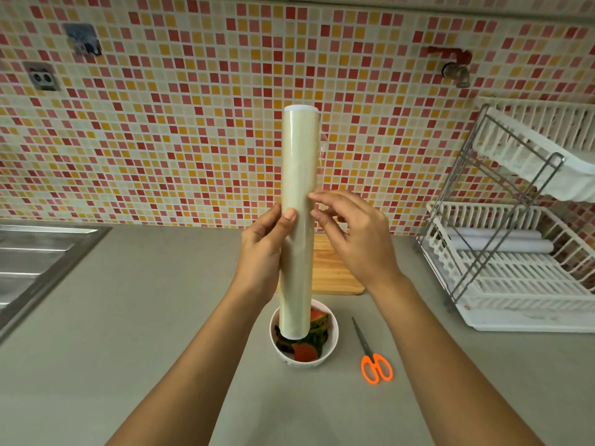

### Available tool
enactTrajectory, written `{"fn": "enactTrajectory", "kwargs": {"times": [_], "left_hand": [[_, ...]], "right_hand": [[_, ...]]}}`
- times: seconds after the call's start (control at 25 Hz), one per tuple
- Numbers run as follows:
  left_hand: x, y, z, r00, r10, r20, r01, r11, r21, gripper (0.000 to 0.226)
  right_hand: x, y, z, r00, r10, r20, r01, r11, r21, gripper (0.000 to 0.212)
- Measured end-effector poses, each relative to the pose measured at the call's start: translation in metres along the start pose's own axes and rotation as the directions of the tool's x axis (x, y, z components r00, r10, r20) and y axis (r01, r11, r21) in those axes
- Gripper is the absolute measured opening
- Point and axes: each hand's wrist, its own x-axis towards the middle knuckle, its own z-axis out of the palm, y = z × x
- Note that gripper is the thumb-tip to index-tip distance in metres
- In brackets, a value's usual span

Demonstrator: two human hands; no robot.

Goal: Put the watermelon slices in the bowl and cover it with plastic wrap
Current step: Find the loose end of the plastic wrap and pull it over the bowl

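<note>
A long pale roll of plastic wrap [298,194] is held upright above the counter, its lower end hanging over the bowl. My left hand [262,252] grips the roll around its middle, thumb on the front. My right hand [351,235] is at the roll's right side, fingertips touching the film's edge; a thin loose flap of film shows along the roll's upper right. The white bowl [331,344] stands on the counter below and holds watermelon slices [317,326] with red flesh and dark green rind, partly hidden by the roll.
Orange-handled scissors [373,358] lie right of the bowl. A wooden cutting board [331,268] lies behind the hands. A white dish rack [515,252] stands at the right, a steel sink [35,262] at the left, a tiled wall behind.
</note>
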Motion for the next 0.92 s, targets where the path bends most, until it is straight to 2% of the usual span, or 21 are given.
{"fn": "enactTrajectory", "kwargs": {"times": [0.16, 0.28, 0.4, 0.52, 0.72, 0.92], "left_hand": [[-0.001, 0.003, -0.001, 1.000, 0.016, 0.003, -0.016, 0.999, 0.034, 0.025], [-0.003, -0.001, -0.002, 1.000, 0.008, -0.026, -0.005, 0.993, 0.115, 0.033], [-0.005, -0.003, -0.003, 1.000, 0.003, -0.014, -0.001, 0.992, 0.130, 0.038], [-0.005, -0.004, -0.003, 1.000, -0.010, 0.001, 0.010, 0.987, 0.163, 0.041], [0.001, -0.001, -0.003, 0.995, -0.069, 0.075, 0.063, 0.996, 0.070, 0.030], [0.005, -0.002, -0.009, 0.972, -0.206, 0.116, 0.203, 0.978, 0.043, 0.035]], "right_hand": [[0.000, 0.006, -0.003, 0.999, 0.045, -0.017, -0.046, 0.992, -0.114, 0.021], [0.000, 0.008, -0.001, 0.999, 0.045, -0.020, -0.048, 0.981, -0.187, 0.018], [0.001, 0.012, -0.001, 0.999, 0.005, 0.033, 0.001, 0.983, -0.181, 0.018], [0.001, 0.018, -0.002, 0.999, -0.036, -0.003, 0.035, 0.985, -0.166, 0.016], [-0.004, 0.026, 0.001, 0.991, -0.120, -0.050, 0.116, 0.990, -0.084, 0.013], [-0.003, 0.029, 0.005, 0.985, -0.170, 0.039, 0.174, 0.968, -0.183, 0.018]]}}
